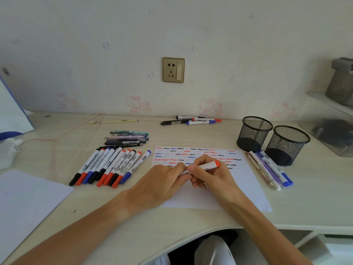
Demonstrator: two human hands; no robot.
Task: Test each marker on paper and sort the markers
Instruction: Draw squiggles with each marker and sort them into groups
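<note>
A white sheet of paper (244, 180) lies mid-desk, its upper half covered with red, blue and black squiggles. Over it, both hands hold one white marker with an orange-red end (209, 165). My right hand (208, 175) grips its barrel; my left hand (168, 180) pinches its left end, which the fingers hide. A row of several white markers (110, 167) with red, blue and black caps lies to the left of the paper. A stack of slimmer pens (128, 138) sits behind that row. More markers (193, 120) lie near the wall, and others (271, 170) to the right of the paper.
Two black mesh pen cups (254, 133) (287, 145) stand at the right. A second white sheet (28, 199) lies at the left edge, with a blue-edged bag (13, 111) behind it. A pink cable (63, 133) crosses the desk. A clear tray (328, 134) sits far right.
</note>
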